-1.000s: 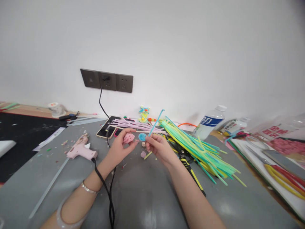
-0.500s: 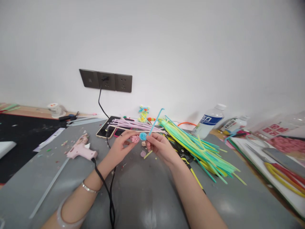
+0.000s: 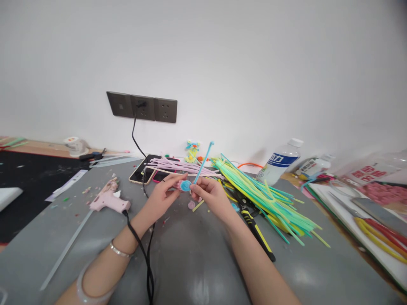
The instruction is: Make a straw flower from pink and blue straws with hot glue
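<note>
My left hand is closed in a pinch on a small pink fuzzy piece, mostly covered by the fingers and the blue coil. My right hand pinches a blue pipe cleaner. One end of it is wound into a flat round coil, and the other sticks up past the fingers with a small bend at its tip. The coil sits between my two hands, against the pink piece. Whether the two are joined cannot be seen. A small lilac disc lies on the table just below my hands.
A pink glue gun with a black cord lies at left. Purple pipe cleaners cross two phones behind my hands. At right are green and yellow pipe cleaners, pliers, a bottle and scissors.
The blue coil has shifted slightly left and down and turned, now overlapping the pink piece. Its stem has moved left with my right hand, which uncovers more of the pliers.
</note>
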{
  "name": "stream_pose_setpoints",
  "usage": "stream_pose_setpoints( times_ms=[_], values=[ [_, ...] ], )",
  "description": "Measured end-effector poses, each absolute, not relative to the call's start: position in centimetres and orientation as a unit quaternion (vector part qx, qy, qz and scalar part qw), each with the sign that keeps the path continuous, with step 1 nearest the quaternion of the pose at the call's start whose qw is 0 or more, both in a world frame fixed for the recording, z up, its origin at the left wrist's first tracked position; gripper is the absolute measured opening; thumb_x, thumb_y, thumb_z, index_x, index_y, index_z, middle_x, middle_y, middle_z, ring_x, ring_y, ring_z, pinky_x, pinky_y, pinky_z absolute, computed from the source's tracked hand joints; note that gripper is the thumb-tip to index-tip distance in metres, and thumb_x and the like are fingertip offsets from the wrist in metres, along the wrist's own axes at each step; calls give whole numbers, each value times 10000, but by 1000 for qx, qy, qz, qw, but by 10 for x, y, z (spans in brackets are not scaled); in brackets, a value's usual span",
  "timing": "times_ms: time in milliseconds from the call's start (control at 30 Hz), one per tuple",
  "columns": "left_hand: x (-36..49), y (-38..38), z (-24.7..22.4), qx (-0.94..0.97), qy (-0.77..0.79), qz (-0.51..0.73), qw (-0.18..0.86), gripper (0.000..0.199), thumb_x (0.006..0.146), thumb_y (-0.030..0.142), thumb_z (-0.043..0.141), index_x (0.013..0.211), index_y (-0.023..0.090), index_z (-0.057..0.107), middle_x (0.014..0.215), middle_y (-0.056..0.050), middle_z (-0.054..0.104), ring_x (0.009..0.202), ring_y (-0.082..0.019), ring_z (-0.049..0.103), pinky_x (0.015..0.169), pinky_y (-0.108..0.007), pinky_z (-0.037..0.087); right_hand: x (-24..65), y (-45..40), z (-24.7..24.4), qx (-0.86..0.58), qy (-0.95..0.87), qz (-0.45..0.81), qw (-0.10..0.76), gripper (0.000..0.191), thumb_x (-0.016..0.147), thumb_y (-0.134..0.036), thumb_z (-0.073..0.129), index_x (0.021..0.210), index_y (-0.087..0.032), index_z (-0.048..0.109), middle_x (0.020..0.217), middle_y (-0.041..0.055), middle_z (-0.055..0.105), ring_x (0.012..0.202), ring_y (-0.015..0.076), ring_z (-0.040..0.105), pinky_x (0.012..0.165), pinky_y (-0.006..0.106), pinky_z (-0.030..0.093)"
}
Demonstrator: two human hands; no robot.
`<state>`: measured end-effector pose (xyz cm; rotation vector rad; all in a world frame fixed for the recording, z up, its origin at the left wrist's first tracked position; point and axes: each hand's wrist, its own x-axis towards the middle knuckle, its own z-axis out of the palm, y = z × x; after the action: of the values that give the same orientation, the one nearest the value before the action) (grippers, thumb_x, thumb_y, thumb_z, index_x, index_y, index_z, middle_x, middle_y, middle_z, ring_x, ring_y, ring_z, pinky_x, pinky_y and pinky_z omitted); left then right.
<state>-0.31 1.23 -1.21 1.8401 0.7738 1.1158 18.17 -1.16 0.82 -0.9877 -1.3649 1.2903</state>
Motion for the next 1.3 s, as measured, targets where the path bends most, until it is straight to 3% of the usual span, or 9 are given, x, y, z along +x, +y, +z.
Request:
stream_pose_setpoints(
  times_ms=[333,633,967,1300],
  values=[
    [-3,12,-14,734,310,437,418,391,903,209,544,1284,221,633,1304,-121,568,1124,-227,608,766,-263,595,182,-11,6,-428,-576,507,477,345,759,-477,711,677,-179,558,578,-11,613,518,104,530,533,234,441],
    [-3,8,-12,727,306,425,444,479,844,322,677,1308,227,604,1328,-119,525,1166,-255,587,831,-316,601,182,-12,9,-444,-573,507,467,357,737,-486,713,657,-184,540,563,-15,610,497,98,519,514,228,454],
    [-4,9,-12,725,315,445,420,351,922,379,568,1202,187,658,1247,-136,591,1208,-270,550,931,-387,551,178,-12,6,-452,-568,507,466,420,695,-545,746,658,-180,539,542,-28,599,468,96,545,487,225,458],
    [-3,10,-14,729,317,442,416,349,907,339,585,1212,179,645,1236,-140,616,1159,-259,588,901,-357,553,178,-13,7,-449,-563,515,465,419,698,-543,752,670,-185,537,542,-32,598,452,110,572,476,238,465]
  ],
)
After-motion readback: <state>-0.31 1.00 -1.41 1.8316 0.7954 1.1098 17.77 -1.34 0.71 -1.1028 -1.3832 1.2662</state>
